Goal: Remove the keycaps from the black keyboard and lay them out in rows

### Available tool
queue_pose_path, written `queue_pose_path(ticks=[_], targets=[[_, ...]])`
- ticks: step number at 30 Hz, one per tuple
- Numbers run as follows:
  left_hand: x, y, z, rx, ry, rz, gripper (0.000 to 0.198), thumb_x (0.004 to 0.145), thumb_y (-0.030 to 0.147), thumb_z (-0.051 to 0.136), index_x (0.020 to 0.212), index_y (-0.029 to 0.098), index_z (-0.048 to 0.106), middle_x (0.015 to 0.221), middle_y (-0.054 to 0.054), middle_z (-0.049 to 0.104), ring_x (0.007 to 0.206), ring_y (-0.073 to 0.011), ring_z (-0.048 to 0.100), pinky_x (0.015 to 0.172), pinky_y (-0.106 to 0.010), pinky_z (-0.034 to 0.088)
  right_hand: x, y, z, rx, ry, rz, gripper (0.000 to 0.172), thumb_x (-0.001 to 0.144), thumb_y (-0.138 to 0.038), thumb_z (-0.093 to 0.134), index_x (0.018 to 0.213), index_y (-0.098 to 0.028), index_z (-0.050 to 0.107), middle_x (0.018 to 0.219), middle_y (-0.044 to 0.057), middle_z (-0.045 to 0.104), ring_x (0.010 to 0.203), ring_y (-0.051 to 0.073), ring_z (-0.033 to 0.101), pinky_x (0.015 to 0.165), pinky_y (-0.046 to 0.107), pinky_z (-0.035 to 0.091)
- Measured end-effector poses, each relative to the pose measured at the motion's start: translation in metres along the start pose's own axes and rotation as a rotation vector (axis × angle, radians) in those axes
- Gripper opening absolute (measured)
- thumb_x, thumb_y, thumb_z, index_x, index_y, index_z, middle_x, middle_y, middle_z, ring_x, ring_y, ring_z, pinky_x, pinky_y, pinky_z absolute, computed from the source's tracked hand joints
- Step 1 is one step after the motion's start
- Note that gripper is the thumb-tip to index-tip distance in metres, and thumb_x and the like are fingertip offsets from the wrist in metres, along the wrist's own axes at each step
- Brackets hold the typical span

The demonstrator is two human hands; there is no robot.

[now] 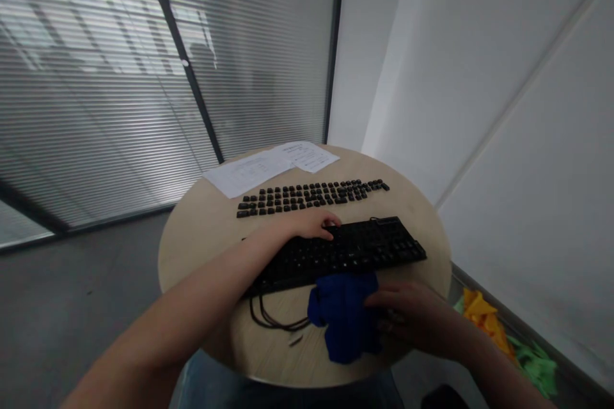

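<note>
A black computer keyboard [378, 246] lies slantwise across the round table. My left hand [314, 223] is at its back edge, with the thumb on top and the other fingers curled at the edge, partly hidden. In front of the keyboard, a crumpled blue cloth [348, 316] touches its front edge. My right hand [407, 310] has its fingers bent at the cloth's right side, gripping it; shadow obscures the fingertips. Behind the keyboard, loose black keycaps [311, 195] are laid out in rows.
Printed paper sheets [259, 169] lie at the back of the round table [192, 249]. A looped black cable [268, 319] and a small dark object [296, 341] are near the front. Orange cloth [482, 319] and green cloth [535, 361] lie on the floor by the white wall.
</note>
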State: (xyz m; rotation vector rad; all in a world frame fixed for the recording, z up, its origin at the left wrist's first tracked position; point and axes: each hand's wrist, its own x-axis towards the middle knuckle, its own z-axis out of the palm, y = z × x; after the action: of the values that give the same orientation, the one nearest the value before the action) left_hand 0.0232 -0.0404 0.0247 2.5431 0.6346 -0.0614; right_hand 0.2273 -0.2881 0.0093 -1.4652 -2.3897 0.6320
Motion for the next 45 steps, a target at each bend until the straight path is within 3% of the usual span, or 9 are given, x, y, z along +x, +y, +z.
queue_pose_path(ticks=[6,12,16,19,22,27,30,38,45], targets=[[-0.007,0.017,-0.012,0.040,0.056,-0.006,0.049,0.091,0.031,0.071,0.138,0.017,0.066,0.125,-0.012,0.074,0.108,-0.0259,0.069,0.093,-0.033,0.050,-0.007,0.001,-0.018,0.043,-0.022,-0.035,0.036,0.091,-0.012,0.060,0.116,-0.032,0.077,0.104,0.004,0.080,0.090,0.023,0.076,0.080,0.032,0.058],[-0.096,-0.032,-0.038,-0.192,0.376,-0.108,0.040,0.097,0.038,0.061,0.129,0.016,0.069,0.111,-0.008,0.076,0.098,-0.0201,0.069,0.091,-0.033,0.051,-0.006,0.001,-0.053,0.305,0.416,-0.090,0.040,0.108,-0.043,0.040,0.102,-0.030,0.078,0.107,0.011,0.075,0.098,0.026,0.071,0.080,0.034,0.059],[-0.154,-0.059,-0.017,-0.239,0.564,-0.232,0.031,0.093,0.037,0.062,0.111,0.017,0.075,0.103,-0.007,0.078,0.092,-0.0209,0.069,0.086,-0.035,0.052,0.038,-0.028,-0.063,0.466,0.400,-0.038,0.058,0.108,-0.058,0.029,0.088,-0.025,0.072,0.093,0.009,0.072,0.091,0.025,0.068,0.083,0.037,0.056],[-0.182,-0.058,0.015,-0.331,0.660,-0.263,0.029,0.094,0.040,0.060,0.107,0.019,0.077,0.107,-0.006,0.078,0.097,-0.0223,0.069,0.086,-0.035,0.052,0.092,-0.056,-0.052,0.603,0.185,0.025,0.061,0.105,-0.066,0.032,0.083,-0.022,0.068,0.067,0.003,0.063,0.059,0.017,0.059,0.057,0.029,0.051],[-0.197,-0.049,0.045,-0.483,0.739,-0.304,0.033,0.094,0.045,0.059,0.102,0.017,0.077,0.103,-0.008,0.079,0.095,-0.0231,0.070,0.089,-0.037,0.054,0.147,-0.073,-0.031,0.807,-0.003,-0.013,0.056,0.099,-0.071,0.042,0.080,-0.022,0.062,0.049,-0.005,0.049,0.048,0.013,0.055,0.051,0.025,0.048],[-0.211,-0.040,0.066,-0.555,0.817,-0.325,0.038,0.091,0.052,0.062,0.092,0.016,0.075,0.096,-0.008,0.078,0.091,-0.0230,0.069,0.089,-0.036,0.054,0.201,-0.081,-0.003,1.129,-0.159,-0.010,0.049,0.075,-0.055,0.085,0.098,-0.022,0.057,0.071,-0.003,0.071,0.060,0.013,0.068,0.060,0.026,0.058],[-0.217,-0.038,0.068,-0.584,0.825,-0.358,0.039,0.094,0.052,0.058,0.093,0.016,0.074,0.096,-0.006,0.077,0.090,-0.0222,0.068,0.089,-0.036,0.053,0.212,-0.083,0.008,1.167,-0.141,-0.007,0.052,0.071,-0.056,0.088,0.094,-0.020,0.058,0.078,0.001,0.074,0.069,0.014,0.071,0.059,0.024,0.058],[-0.225,-0.033,0.068,-0.640,0.775,-0.299,0.033,0.097,0.046,0.058,0.099,0.018,0.075,0.101,-0.007,0.077,0.095,-0.0221,0.068,0.092,-0.037,0.051,0.222,-0.071,0.047,1.231,0.060,0.083,0.057,0.079,-0.076,0.069,0.088,-0.022,0.051,0.063,-0.004,0.062,0.049,0.010,0.055,0.039,0.018,0.042],[-0.229,-0.023,0.080,-0.635,0.700,-0.277,0.023,0.091,0.036,0.068,0.104,0.018,0.076,0.095,-0.005,0.074,0.081,-0.0170,0.065,0.075,-0.030,0.052,0.214,-0.069,0.062,1.073,0.107,0.020,0.046,0.094,-0.069,0.053,0.087,-0.024,0.047,0.057,-0.010,0.046,0.038,0.007,0.038,0.037,0.018,0.027]])
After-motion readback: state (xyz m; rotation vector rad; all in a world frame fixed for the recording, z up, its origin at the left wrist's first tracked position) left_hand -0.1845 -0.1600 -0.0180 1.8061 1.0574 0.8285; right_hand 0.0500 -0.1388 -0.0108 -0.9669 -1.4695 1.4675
